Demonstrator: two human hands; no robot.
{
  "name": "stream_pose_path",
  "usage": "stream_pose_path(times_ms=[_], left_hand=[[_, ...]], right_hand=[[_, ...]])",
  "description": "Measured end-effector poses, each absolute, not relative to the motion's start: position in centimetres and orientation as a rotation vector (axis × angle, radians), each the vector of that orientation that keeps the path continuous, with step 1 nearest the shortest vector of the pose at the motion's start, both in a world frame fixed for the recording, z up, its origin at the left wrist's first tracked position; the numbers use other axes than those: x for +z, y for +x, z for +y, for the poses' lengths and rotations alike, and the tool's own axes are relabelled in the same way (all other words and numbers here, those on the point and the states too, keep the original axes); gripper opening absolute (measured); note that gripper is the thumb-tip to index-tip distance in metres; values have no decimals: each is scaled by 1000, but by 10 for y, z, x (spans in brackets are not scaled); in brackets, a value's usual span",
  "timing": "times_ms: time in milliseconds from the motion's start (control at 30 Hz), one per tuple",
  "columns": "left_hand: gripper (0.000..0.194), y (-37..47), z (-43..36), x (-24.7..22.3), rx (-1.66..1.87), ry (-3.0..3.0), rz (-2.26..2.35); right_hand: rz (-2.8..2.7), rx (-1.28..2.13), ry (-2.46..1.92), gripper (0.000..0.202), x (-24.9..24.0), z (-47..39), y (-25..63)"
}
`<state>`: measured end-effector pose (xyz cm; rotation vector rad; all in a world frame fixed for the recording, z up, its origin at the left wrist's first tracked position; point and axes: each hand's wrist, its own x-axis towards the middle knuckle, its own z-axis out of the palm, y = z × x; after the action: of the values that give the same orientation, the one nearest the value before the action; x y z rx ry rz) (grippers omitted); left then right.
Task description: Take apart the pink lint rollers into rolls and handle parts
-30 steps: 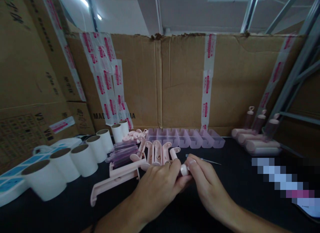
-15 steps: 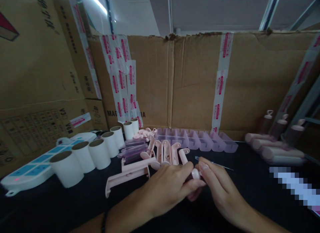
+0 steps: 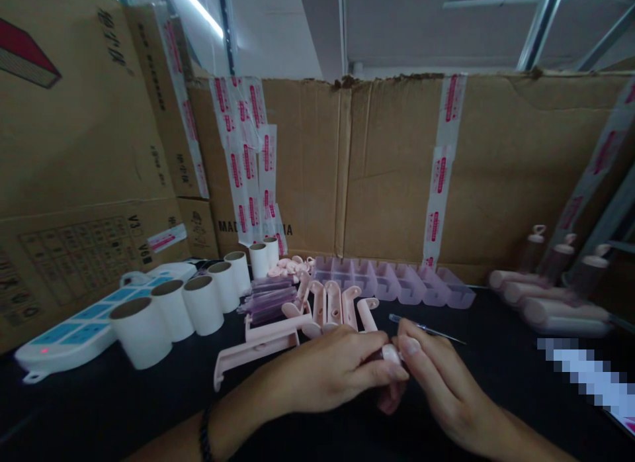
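Note:
My left hand (image 3: 332, 369) is closed around a small glossy pale pink rounded part (image 3: 391, 354); whatever lies below it is hidden by the fingers. Against the right side of the same part, my right hand (image 3: 449, 379) is closed, thumb and fingers pinched together. Just beyond the hands lies a thin screwdriver (image 3: 427, 329) with a clear bluish handle. Several pink plastic brackets (image 3: 333, 304) stand or lie ahead of my left hand, including a long pink bracket (image 3: 258, 356) near the forearm.
White paper rolls (image 3: 141, 333) stand in a row beside a power strip (image 3: 64, 346). Translucent purple trays (image 3: 397, 283), purple strips (image 3: 270, 300) and small pink pieces (image 3: 292, 268) lie at the back. Pink rollers with loop-topped tubes (image 3: 555, 296) sit right. Cardboard (image 3: 397, 171) walls the table.
The view has shifted slightly, so the table things appear a little further right and lower. Both hands remain together on the pink part, with the fingers slightly repositioned.

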<state>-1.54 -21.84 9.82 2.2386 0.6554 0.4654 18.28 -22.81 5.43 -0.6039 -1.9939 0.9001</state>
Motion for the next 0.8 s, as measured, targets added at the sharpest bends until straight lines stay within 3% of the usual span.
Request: stream_pose_path(times_ms=[533,800], left_hand=[[56,-23,-212,105,280,1938,414],[53,-23,-211,100,264,1907,329]], right_hand=[[-2165,847,-484,32,51,-233,186],[-2224,725,-458,28,49,-232,189]])
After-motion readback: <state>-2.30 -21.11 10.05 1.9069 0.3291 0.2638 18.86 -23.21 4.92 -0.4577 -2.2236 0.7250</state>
